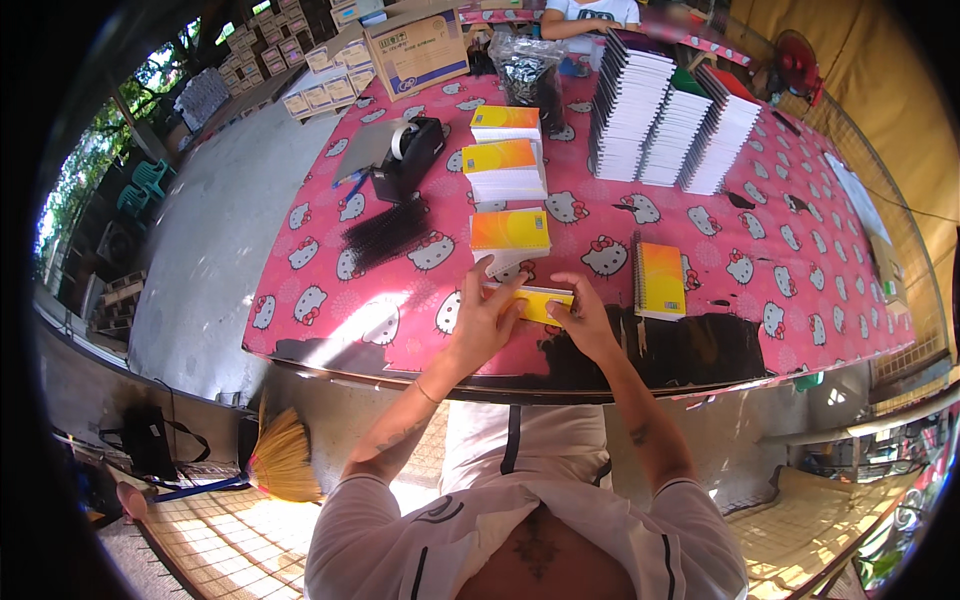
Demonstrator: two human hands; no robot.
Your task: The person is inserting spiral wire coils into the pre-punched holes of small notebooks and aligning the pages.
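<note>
Near the table's front edge, I hold a small yellow-covered notepad (541,303) between both hands, tilted so that its yellow cover shows. My left hand (488,315) grips its left end, and my right hand (583,318) closes on the right end with the thumb on the cover. Just beyond lies a stack of yellow-orange notepads (511,232), with more such stacks (503,165) behind it. To the right rests a notepad (661,281) with a dark spiral along its left side. Black binding wires (385,235) lie in a pile at the left.
A black tape dispenser (410,165) sits at the left. Tall stacks of spiral notebooks (630,115) stand at the far right, beside a plastic bag of dark pieces (527,75). A cardboard box (418,55) is at the back. Across the table sits another person (590,20).
</note>
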